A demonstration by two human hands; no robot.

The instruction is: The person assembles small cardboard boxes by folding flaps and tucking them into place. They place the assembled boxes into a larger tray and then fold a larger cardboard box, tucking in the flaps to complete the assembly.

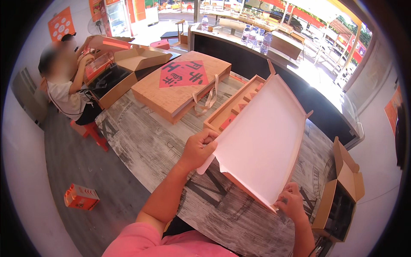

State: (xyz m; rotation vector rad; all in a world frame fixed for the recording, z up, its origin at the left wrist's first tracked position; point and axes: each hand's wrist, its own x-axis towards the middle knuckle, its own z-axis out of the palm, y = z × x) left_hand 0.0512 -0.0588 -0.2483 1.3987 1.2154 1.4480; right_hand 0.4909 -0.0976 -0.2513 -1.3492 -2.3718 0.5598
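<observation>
Both hands – left hand [200,147], right hand [290,202] – fingers gripping white cardboard tray [261,141], tilted above table [145,145].

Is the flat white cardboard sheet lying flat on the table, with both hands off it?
No: the left hand and right hand hold the white cardboard sheet tilted above the table.

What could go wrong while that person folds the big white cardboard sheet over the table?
The left hand pinches the white cardboard sheet at a corner flap, so it might crease or tear there. The right hand holds only the near edge; the tilted sheet could slip. Its far end hangs over the wooden tray and might knock it.
</observation>
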